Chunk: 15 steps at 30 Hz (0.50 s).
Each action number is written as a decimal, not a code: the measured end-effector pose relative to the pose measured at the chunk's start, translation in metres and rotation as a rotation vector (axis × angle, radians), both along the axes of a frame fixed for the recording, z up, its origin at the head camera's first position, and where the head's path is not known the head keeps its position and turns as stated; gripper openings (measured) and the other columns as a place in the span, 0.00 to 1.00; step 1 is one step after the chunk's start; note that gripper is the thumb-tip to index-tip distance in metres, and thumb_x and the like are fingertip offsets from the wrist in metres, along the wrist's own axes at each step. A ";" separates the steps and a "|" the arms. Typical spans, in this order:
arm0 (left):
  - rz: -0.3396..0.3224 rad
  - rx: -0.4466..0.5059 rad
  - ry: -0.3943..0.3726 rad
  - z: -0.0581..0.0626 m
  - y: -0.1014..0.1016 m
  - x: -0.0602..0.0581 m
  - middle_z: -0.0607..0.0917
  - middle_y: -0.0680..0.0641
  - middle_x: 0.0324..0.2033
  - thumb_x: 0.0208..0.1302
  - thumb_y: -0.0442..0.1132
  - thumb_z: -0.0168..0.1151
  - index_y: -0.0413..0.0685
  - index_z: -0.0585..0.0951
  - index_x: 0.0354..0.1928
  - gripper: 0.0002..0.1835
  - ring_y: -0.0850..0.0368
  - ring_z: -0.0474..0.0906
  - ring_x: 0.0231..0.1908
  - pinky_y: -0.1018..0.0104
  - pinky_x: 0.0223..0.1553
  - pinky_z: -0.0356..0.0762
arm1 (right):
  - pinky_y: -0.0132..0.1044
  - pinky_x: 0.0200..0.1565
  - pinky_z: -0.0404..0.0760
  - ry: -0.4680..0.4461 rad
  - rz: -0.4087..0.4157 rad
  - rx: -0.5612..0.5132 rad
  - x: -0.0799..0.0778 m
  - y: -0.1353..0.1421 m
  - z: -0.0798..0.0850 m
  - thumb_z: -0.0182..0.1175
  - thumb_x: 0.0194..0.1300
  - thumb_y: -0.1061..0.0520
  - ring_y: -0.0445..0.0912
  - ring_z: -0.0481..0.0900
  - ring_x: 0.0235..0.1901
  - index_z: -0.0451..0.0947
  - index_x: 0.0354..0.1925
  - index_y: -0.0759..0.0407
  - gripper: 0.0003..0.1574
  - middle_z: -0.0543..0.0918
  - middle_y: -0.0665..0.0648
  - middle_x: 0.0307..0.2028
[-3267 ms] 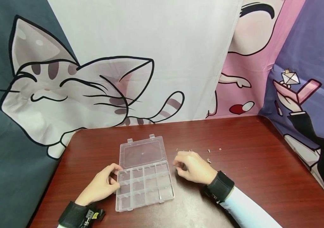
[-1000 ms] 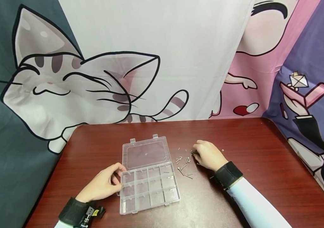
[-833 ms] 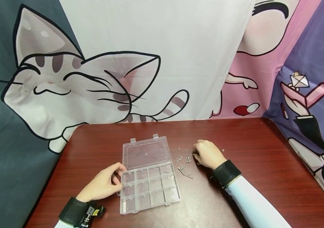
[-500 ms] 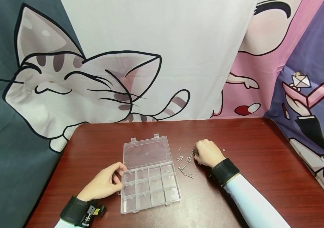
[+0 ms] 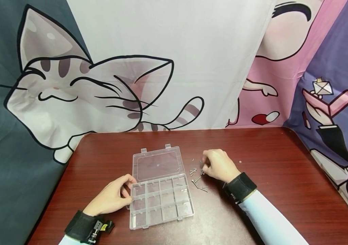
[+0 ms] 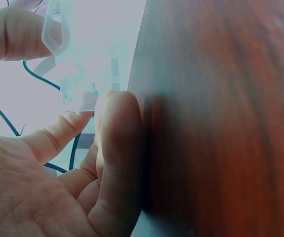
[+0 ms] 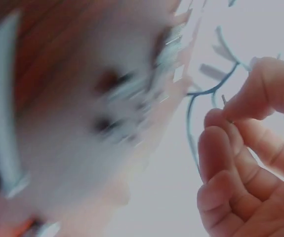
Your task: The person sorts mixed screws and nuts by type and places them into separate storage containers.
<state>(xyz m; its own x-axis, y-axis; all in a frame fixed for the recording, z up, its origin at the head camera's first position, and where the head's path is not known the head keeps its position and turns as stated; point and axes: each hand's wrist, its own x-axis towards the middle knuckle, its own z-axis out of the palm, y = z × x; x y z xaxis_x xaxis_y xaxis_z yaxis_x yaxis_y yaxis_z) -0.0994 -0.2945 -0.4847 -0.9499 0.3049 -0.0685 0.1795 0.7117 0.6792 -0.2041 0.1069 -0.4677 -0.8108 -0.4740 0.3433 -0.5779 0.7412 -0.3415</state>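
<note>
Head view: the left hand grips the open box by its left edge; screws lie loose between it and the right hand. Left wrist view: curled fingers meet the box's side. Right wrist view: fingertips pinch a thin pin (a screw, perhaps), which a slack pinch could drop.

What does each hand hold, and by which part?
Left hand: the box, by its left side. Right hand: a thin metal piece, pinched; which part cannot be told.
</note>
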 end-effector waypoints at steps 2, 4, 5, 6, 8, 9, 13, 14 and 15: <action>0.001 -0.001 -0.001 0.000 0.000 0.000 0.76 0.51 0.37 0.49 0.35 0.67 0.56 0.76 0.49 0.22 0.65 0.75 0.27 0.69 0.29 0.76 | 0.31 0.23 0.70 0.028 0.048 -0.065 0.004 -0.007 0.004 0.61 0.39 0.61 0.35 0.69 0.21 0.72 0.21 0.44 0.12 0.72 0.40 0.20; 0.000 -0.002 0.002 0.000 0.000 0.000 0.76 0.51 0.37 0.50 0.36 0.67 0.56 0.76 0.49 0.22 0.65 0.75 0.27 0.69 0.29 0.76 | 0.29 0.24 0.71 0.052 0.101 -0.123 0.007 -0.015 0.008 0.61 0.40 0.62 0.34 0.70 0.21 0.73 0.22 0.44 0.12 0.74 0.40 0.22; -0.001 -0.002 0.003 0.000 0.000 0.000 0.76 0.51 0.37 0.49 0.36 0.67 0.56 0.76 0.49 0.22 0.65 0.75 0.27 0.69 0.29 0.76 | 0.28 0.25 0.72 0.061 0.128 -0.151 0.009 -0.019 0.009 0.61 0.41 0.62 0.33 0.71 0.22 0.73 0.22 0.44 0.12 0.75 0.40 0.22; -0.003 -0.001 0.006 0.000 0.000 0.000 0.76 0.51 0.37 0.49 0.36 0.67 0.56 0.76 0.49 0.22 0.65 0.75 0.27 0.69 0.29 0.76 | 0.27 0.26 0.73 0.064 0.154 -0.177 0.011 -0.023 0.011 0.61 0.42 0.63 0.33 0.72 0.22 0.74 0.23 0.45 0.12 0.75 0.40 0.23; -0.010 0.006 0.012 -0.001 -0.001 -0.001 0.76 0.51 0.37 0.49 0.35 0.67 0.55 0.76 0.49 0.22 0.65 0.75 0.27 0.69 0.30 0.76 | 0.25 0.27 0.73 0.069 0.202 -0.217 0.015 -0.030 0.013 0.61 0.43 0.63 0.33 0.74 0.23 0.74 0.24 0.45 0.12 0.76 0.40 0.24; -0.014 0.011 0.015 -0.001 -0.001 -0.001 0.76 0.51 0.37 0.49 0.35 0.67 0.55 0.76 0.49 0.22 0.65 0.75 0.27 0.69 0.30 0.76 | 0.24 0.28 0.73 0.068 0.222 -0.231 0.017 -0.034 0.013 0.61 0.43 0.63 0.33 0.75 0.24 0.74 0.24 0.45 0.12 0.76 0.40 0.24; -0.027 0.030 0.022 -0.002 -0.002 0.000 0.76 0.49 0.37 0.49 0.34 0.67 0.54 0.76 0.50 0.23 0.65 0.76 0.27 0.69 0.30 0.77 | 0.23 0.30 0.73 0.057 0.280 -0.250 0.023 -0.046 0.013 0.60 0.46 0.63 0.33 0.75 0.25 0.75 0.26 0.45 0.11 0.77 0.40 0.25; -0.027 0.031 0.021 -0.002 -0.002 0.000 0.76 0.49 0.37 0.49 0.34 0.67 0.54 0.76 0.50 0.23 0.64 0.76 0.27 0.68 0.30 0.77 | 0.22 0.30 0.73 0.054 0.289 -0.249 0.025 -0.049 0.012 0.60 0.47 0.62 0.33 0.75 0.26 0.75 0.26 0.45 0.10 0.77 0.41 0.25; -0.025 0.031 0.020 -0.002 -0.002 0.000 0.76 0.49 0.37 0.49 0.34 0.67 0.54 0.76 0.50 0.23 0.64 0.76 0.27 0.68 0.29 0.77 | 0.22 0.30 0.73 0.053 0.296 -0.247 0.026 -0.051 0.012 0.60 0.48 0.61 0.32 0.75 0.26 0.75 0.26 0.44 0.10 0.77 0.40 0.25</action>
<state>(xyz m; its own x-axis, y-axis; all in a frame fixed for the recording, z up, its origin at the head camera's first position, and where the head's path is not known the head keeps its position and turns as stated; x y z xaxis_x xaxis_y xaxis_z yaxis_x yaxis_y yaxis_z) -0.0990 -0.2969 -0.4868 -0.9431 0.3302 -0.0397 0.2107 0.6855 0.6969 -0.1780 0.0557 -0.4559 -0.6297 -0.5823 0.5142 -0.7759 0.4392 -0.4529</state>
